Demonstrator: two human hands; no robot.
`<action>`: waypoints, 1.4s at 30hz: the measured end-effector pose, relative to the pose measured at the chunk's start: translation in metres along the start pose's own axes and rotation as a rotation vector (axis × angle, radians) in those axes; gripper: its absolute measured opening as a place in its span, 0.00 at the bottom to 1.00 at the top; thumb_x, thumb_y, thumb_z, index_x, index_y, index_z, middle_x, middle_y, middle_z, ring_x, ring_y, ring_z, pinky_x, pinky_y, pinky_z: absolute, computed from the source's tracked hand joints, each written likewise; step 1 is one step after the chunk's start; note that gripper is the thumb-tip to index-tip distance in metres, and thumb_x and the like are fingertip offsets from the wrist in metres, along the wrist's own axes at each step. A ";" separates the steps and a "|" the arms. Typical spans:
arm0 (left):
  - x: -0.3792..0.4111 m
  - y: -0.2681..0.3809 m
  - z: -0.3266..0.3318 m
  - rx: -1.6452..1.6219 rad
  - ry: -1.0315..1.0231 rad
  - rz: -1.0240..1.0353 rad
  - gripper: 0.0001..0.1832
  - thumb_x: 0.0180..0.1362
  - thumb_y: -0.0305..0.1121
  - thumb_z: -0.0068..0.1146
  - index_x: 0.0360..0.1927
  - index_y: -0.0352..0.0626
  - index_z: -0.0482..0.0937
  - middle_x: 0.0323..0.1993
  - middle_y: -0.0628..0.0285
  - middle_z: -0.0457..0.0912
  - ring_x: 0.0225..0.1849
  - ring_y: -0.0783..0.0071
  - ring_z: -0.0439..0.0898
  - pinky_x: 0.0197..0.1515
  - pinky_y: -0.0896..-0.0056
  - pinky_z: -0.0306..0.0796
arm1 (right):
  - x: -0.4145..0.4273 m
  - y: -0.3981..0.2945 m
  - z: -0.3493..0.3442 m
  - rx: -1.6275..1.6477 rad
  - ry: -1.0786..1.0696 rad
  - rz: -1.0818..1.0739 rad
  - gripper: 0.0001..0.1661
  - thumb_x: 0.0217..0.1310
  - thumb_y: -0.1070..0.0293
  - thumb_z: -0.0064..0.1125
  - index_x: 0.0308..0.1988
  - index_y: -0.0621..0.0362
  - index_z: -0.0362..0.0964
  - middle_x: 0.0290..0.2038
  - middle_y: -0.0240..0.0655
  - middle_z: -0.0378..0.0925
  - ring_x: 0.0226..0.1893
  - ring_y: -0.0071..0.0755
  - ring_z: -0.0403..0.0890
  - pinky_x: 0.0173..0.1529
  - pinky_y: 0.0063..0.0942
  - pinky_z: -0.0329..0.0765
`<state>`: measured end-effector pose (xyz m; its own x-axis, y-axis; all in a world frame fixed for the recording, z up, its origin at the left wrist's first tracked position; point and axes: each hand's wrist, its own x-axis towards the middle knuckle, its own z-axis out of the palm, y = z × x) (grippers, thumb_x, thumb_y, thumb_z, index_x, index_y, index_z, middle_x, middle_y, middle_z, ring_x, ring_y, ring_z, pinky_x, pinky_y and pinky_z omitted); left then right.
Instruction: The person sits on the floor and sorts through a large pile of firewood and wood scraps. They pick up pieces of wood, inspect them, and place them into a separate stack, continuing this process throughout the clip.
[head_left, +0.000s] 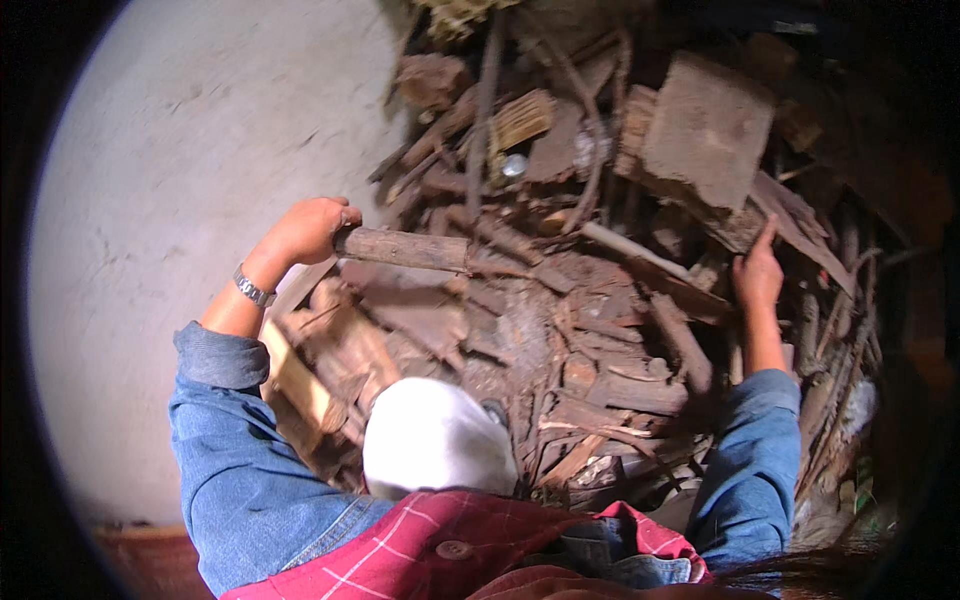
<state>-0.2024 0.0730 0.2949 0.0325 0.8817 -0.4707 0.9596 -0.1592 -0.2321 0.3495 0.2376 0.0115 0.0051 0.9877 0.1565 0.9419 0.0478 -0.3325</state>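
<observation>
My left hand (319, 229) grips one end of a short, bark-brown round of firewood (405, 250), held level over the pile beside the concrete floor. Across the pile, my right hand (759, 270) is at the lower corner of a thick, sawn wooden block (709, 131). That corner lies between its thumb and fingers; the palm side is hidden. The block leans among other wood, its broad flat face turned up. Touching or close by the right fingers is a thin, dark slab of wood (802, 225).
Firewood, bark and sticks (630, 390) cover the ground before me. Split pale logs (300, 375) lie by my left forearm. Long bent branches (592, 120) jut from the far side. A small shiny round object (515, 166) sits among them. Concrete floor (187, 187) extends left.
</observation>
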 end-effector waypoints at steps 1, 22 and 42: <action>-0.017 -0.003 0.004 -0.018 0.032 0.000 0.17 0.41 0.21 0.59 0.39 0.46 0.78 0.35 0.55 0.78 0.42 0.49 0.77 0.40 0.54 0.72 | -0.001 0.004 0.005 0.012 0.028 -0.019 0.59 0.52 0.70 0.59 0.72 0.54 0.27 0.36 0.55 0.79 0.32 0.59 0.81 0.36 0.47 0.76; 0.016 0.121 0.090 -0.254 0.060 0.384 0.37 0.51 0.43 0.65 0.66 0.53 0.66 0.67 0.49 0.64 0.68 0.54 0.64 0.66 0.53 0.60 | -0.001 -0.004 -0.001 -0.071 -0.049 0.041 0.56 0.54 0.68 0.56 0.72 0.51 0.27 0.36 0.55 0.80 0.34 0.61 0.80 0.37 0.49 0.76; 0.000 0.103 0.114 -0.082 -0.120 0.431 0.40 0.58 0.55 0.54 0.72 0.61 0.54 0.73 0.52 0.52 0.74 0.54 0.52 0.72 0.37 0.41 | 0.001 -0.002 0.004 -0.019 -0.029 -0.010 0.56 0.53 0.66 0.57 0.72 0.55 0.31 0.36 0.54 0.80 0.33 0.59 0.81 0.36 0.48 0.77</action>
<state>-0.1352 0.0054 0.1737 0.4055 0.6846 -0.6057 0.8848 -0.4605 0.0718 0.3466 0.2388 0.0087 -0.0140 0.9911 0.1326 0.9479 0.0554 -0.3137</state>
